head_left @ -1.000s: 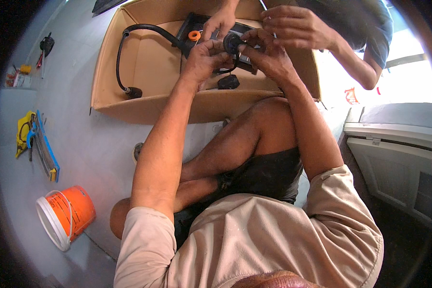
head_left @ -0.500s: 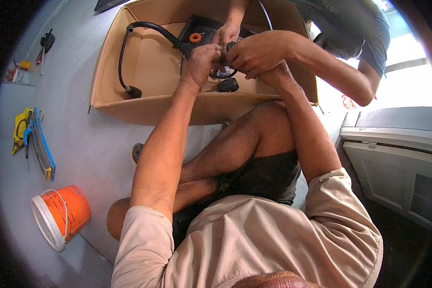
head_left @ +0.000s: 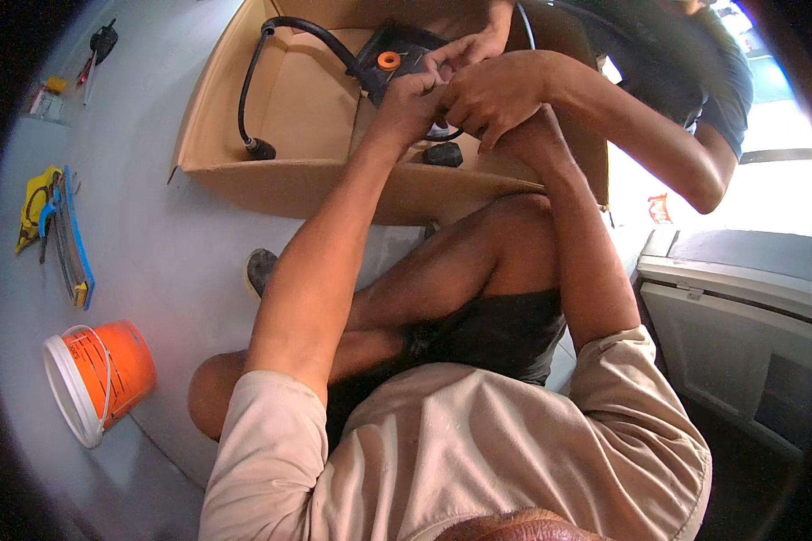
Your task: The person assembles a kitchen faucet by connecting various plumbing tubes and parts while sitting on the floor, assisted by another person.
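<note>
My left hand (head_left: 412,101) is closed over the cardboard box (head_left: 325,180), fingers bent toward the co-worker's hands; whatever is in them is hidden. My right hand (head_left: 525,142) is beside it, mostly covered by a co-worker's hand (head_left: 496,90), so its fingers do not show. The co-worker's other hand (head_left: 467,52) reaches in with fingertips close to my left hand. Behind the hands is a black tray-like part (head_left: 397,41) bearing an orange ring (head_left: 388,61). A dark blocky piece (head_left: 443,154) sits just below the hands.
In the box, a thick black hose (head_left: 311,33) joins a thinner cable (head_left: 244,99) ending in a black fitting (head_left: 260,149). On the floor at left are an orange bucket (head_left: 122,370) lying tipped and a blue-framed hacksaw (head_left: 74,239). A white panelled unit (head_left: 722,334) stands at right.
The view has shifted slightly, so the box sits further right and higher. A dark round piece seen between the hands is now hidden. The hands remain bunched together.
</note>
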A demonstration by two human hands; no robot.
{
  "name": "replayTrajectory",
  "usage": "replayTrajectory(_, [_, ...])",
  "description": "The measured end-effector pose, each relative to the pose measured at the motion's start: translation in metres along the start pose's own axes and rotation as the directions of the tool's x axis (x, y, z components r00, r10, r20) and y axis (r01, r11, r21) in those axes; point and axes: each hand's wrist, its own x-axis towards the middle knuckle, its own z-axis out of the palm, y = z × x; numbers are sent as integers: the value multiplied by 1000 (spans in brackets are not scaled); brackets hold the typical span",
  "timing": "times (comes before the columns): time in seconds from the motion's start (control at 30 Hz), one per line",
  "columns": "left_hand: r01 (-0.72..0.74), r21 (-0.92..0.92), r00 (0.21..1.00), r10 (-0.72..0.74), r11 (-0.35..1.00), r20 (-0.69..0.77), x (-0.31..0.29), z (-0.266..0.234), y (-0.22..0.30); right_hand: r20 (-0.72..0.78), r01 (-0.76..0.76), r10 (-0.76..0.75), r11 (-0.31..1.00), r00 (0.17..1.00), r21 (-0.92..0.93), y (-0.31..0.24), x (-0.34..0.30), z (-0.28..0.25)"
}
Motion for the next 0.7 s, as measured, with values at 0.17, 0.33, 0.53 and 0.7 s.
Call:
replayTrajectory(0.17, [-56, 84, 998, 56, 995, 11, 5, -7, -5, 228, -463, 403, 776, 886, 428, -51, 15, -52])
replayTrajectory(0.33, [-20, 166, 999, 15, 986, 31, -6, 3, 9, 165, -475, 445, 826, 880, 303, -45, 18, -54])
replayTrajectory(0.53, [75, 291, 997, -66, 954, -40, -1, 9, 5, 54, -326, 325, 903, 944, 279, -26, 25, -49])
replayTrajectory(0.7, [6, 367, 999, 9, 930, -39, 0, 9, 4, 47, -256, 254, 923, 966, 286, -17, 16, -53])
